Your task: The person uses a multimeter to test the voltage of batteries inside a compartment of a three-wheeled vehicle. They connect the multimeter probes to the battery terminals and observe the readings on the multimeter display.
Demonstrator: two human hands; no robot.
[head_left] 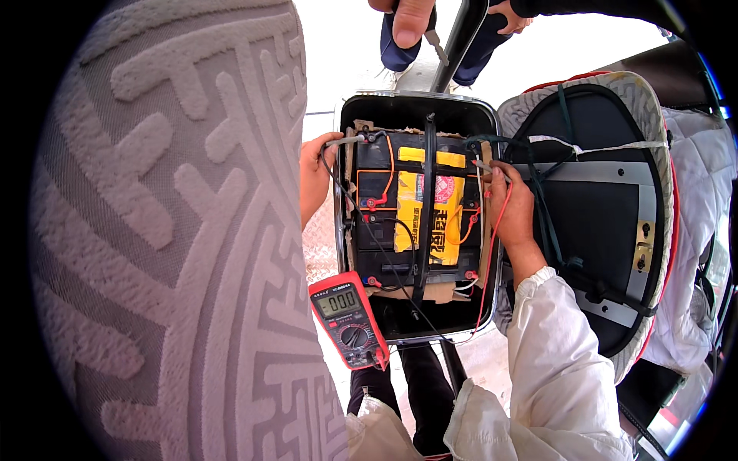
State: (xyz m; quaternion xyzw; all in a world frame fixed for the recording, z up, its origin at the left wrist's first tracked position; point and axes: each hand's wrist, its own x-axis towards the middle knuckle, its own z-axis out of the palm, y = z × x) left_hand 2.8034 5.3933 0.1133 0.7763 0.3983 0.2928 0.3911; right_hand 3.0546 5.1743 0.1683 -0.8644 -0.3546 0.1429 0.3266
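My left hand (314, 173) holds a grey probe (346, 140) with a black lead, its tip at a top-left terminal of the black battery pack (373, 246). My right hand (516, 211) grips another probe (487, 168) with a red lead, pointed at the pack's upper right side. The pack sits in a black box (469, 318), with a yellow label (415, 192), a black strap, orange and black wires and red terminal covers. A red multimeter (346, 321) leans at the box's lower-left corner, its display lit.
A grey patterned padded fabric (169, 230) fills the left. An open seat (588, 215) with dark straps lies at right, beside white quilted cloth (696, 230). At the top another person's hand (407, 23) holds a key, with more legs and another hand (511, 19) behind.
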